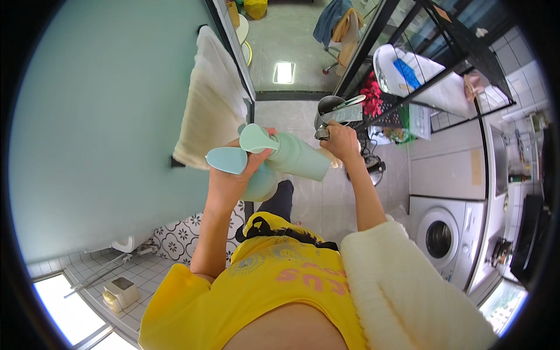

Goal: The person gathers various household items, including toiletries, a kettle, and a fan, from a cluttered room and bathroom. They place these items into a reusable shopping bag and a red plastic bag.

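My left hand (232,181) grips two pump bottles side by side. The pale green bottle (297,157) tilts with its base to the right; the blue-green bottle (260,181) sits lower, partly hidden by my fingers. Their broad pump heads, one green (256,138) and one light blue (227,160), point toward the left. My right hand (343,140) holds a metal mug (323,114) by its handle, apart from the bottles. A white-and-green toothbrush (351,102) and a silvery tube or packet (348,113) stick out of the mug. A cream towel (393,271) drapes over my right shoulder and upper arm.
On the left, a white towel (214,100) hangs from a bar on a frosted panel (109,122). Ahead lies a dark door threshold (293,96), with a clothes-laden chair (343,30) beyond. A black-framed rack (442,74) and a washing machine (442,236) line the right.
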Demonstrator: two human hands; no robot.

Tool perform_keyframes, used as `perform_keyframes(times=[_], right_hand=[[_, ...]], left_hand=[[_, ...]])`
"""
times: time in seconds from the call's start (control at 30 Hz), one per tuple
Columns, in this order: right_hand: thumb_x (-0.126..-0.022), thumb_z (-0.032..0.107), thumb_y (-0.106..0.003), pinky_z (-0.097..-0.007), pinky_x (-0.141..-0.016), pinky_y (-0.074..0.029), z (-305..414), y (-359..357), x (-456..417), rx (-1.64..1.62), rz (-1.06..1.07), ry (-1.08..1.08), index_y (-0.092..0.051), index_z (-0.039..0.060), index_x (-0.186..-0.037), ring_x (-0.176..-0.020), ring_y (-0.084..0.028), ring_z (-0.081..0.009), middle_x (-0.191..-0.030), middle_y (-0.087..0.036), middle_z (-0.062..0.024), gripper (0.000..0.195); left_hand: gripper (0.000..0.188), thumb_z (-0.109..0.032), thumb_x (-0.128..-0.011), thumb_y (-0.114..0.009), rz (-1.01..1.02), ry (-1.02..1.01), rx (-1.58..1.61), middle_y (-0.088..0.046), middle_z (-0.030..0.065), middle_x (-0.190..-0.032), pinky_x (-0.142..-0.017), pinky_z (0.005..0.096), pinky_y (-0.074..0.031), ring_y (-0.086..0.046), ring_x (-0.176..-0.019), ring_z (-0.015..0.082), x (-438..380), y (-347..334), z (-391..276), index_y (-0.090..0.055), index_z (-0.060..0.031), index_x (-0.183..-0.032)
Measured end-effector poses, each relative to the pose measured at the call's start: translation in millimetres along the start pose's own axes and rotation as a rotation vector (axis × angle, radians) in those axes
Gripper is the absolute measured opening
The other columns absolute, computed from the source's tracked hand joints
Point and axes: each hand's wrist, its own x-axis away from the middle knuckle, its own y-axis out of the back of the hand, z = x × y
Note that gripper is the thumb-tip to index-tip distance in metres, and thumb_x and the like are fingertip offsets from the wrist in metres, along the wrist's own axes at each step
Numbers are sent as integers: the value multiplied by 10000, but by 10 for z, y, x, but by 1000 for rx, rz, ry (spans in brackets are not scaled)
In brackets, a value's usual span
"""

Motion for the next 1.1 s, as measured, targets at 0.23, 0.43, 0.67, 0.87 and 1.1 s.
perform_keyframes(times=[0.23, 0.43, 0.67, 0.87, 1.1], right_hand=[[-608, 281, -670, -402, -646, -483, -763, -36, -1787, 111, 134, -9, -566, 71, -831, -730, -613, -295, -760, -610, -126, 324], [-606, 233, -636, -386, -620, -470, -1167, 416, -3087, 9, 84, 54, -610, 57, -724, -704, -595, -267, -845, -568, -42, 213], [-621, 240, -650, -387, -610, -467, -1750, 529, -4666, -90, 0, 16, -590, 44, -726, -693, -593, -268, -844, -542, -51, 230], [-630, 230, -655, -373, -654, -468, -2215, 816, -6187, -179, -53, -40, -608, 54, -809, -746, -594, -266, -913, -570, -50, 256], [-596, 193, -692, -348, -666, -466, -2859, 1315, -7689, -147, -112, -106, -640, 68, -876, -750, -597, -259, -993, -583, -22, 311]], left_hand=[[217, -60, -782, -601, -6, -17, -95, -627, 74, -977, -801, 274, -436, -558, -891, 122, -1793, -159, -22, -612, 1, -990], [185, -13, -736, -618, -46, -107, 61, -625, 102, -953, -803, 277, -429, -563, -869, 166, -3470, -239, -328, -609, 37, -914], [227, -147, -741, -628, -308, -105, -37, -622, 10, -864, -554, 199, -372, -458, -632, 64, -5424, -408, -486, -628, -13, -923], [290, -250, -750, -614, -333, -12, -147, -577, -30, -735, -472, 201, -326, -409, -524, 57, -7103, -422, -496, -638, -78, -982], [250, -128, -774, -638, -334, 33, -43, -596, 7, -865, -643, 206, -400, -492, -703, 70, -8996, -612, -781, -614, -39, -1007]])
